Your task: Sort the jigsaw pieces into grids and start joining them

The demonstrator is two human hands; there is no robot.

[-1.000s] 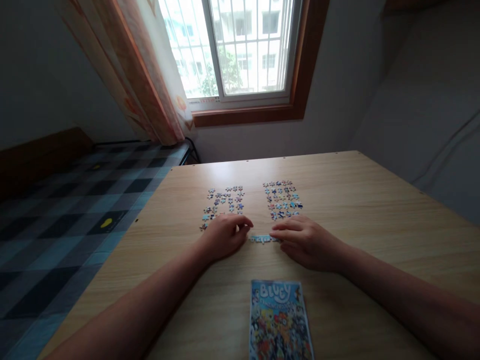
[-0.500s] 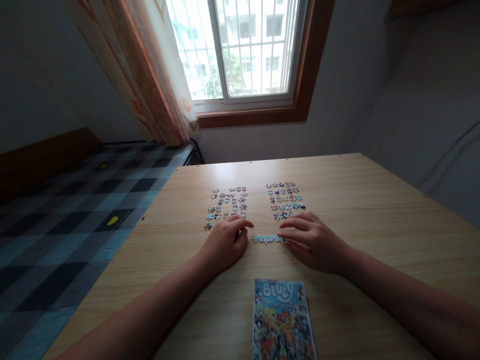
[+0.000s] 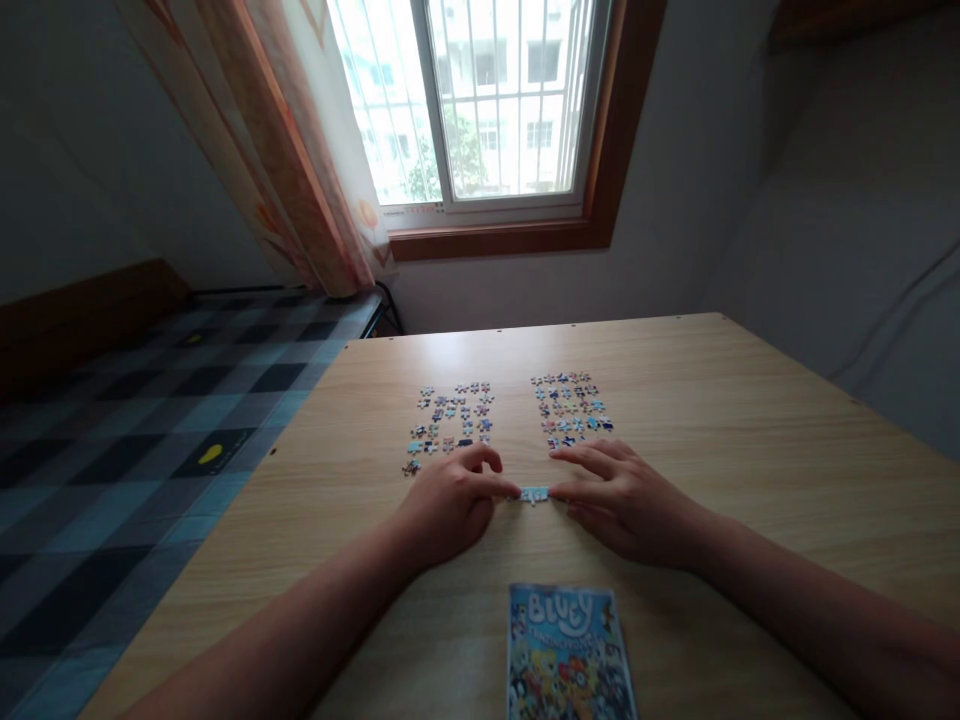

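Note:
A short strip of joined light-blue jigsaw pieces (image 3: 534, 495) lies flat on the wooden table (image 3: 420, 620) between my two hands. At its left end, one outstretched finger of my left hand (image 3: 452, 500) rests on the strip, while another finger bends above. My right hand (image 3: 626, 495) has its fingers spread, one of them touching the strip's right end. Both hands partly cover the strip's ends. Loose jigsaw pieces (image 3: 450, 412) sit in rough rows beyond my left hand. More loose pieces (image 3: 571, 408) are laid out in rows past my right hand.
A "Bluey" picture sheet or box (image 3: 571, 655) lies near me at the table's front. Left of the table stands a bed with a checked cover (image 3: 157, 450). A curtain (image 3: 285, 150) hangs beside the barred window (image 3: 510, 110) behind the table.
A finger of my left hand has moved right and down onto the strip's left end. My right hand's finger now covers more of the right end. The camera view has tilted slightly upward.

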